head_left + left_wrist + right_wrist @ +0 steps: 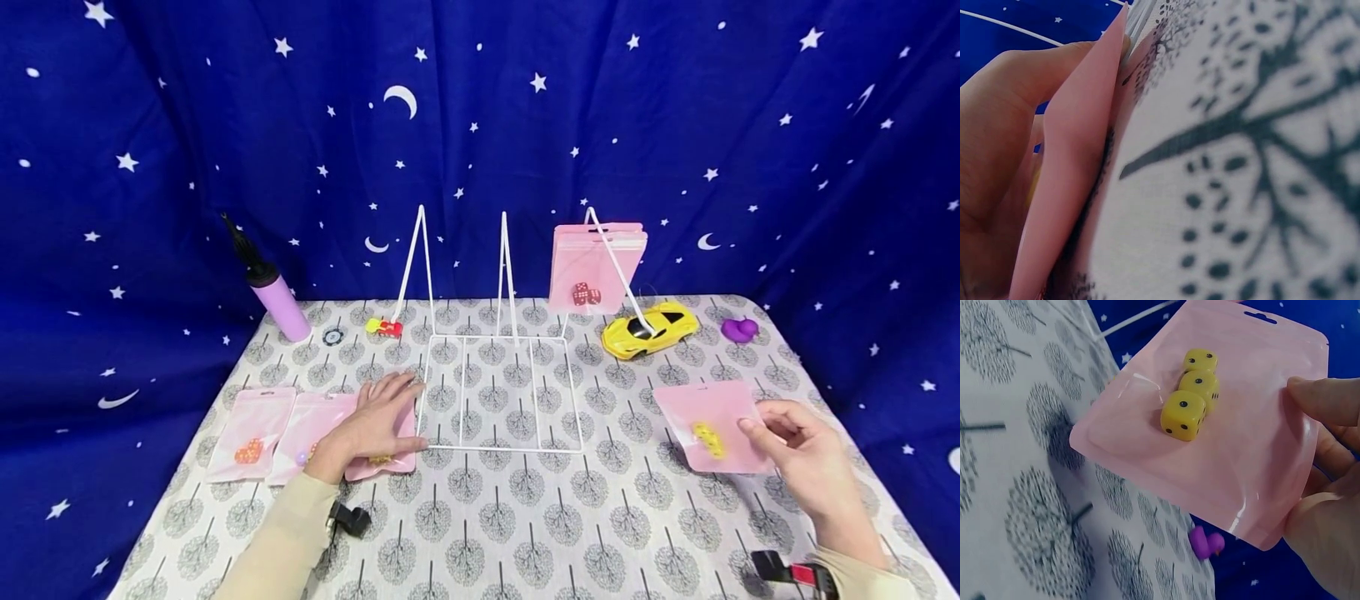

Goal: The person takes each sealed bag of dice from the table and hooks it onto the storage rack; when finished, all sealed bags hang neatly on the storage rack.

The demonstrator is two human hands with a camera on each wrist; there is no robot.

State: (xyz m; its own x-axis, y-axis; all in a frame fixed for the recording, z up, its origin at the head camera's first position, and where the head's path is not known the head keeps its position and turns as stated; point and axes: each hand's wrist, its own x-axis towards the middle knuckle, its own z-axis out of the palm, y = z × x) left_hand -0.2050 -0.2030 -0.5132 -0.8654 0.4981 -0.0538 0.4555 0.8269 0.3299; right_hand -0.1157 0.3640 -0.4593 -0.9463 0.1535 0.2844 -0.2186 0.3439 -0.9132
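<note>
We have the table [525,517], under its tree-print cloth, as our whole working ground, and on it the white wire rack [498,367] stands between our two hands, its upright dividers open toward us. One slot at the rack's far right already holds a pink pouch of red dice [596,267], leaning upright against the wire. A yellow toy car [648,331] sits just beside that slot, so whatever we carry there should come in from above rather than sweep across.

Our right hand [806,467] pinches the pouch of yellow dice [1210,419] by one edge, thumb on top and fingers curled beneath, and holds it lifted off the cloth at the table's right side. The three dice weigh down the middle (they will slide if we tilt it), so we would keep the pouch level, then turn it upright only at the rack.

Our left hand [375,425] lies over a pink pouch [1079,162] at the rack's near left corner; the wrist view shows the fingers curled under its raised edge, gripping it. Two more pink pouches [251,433] lie flat to its left. We judge it best to lift that edge cleanly, without dragging its neighbours.
</note>
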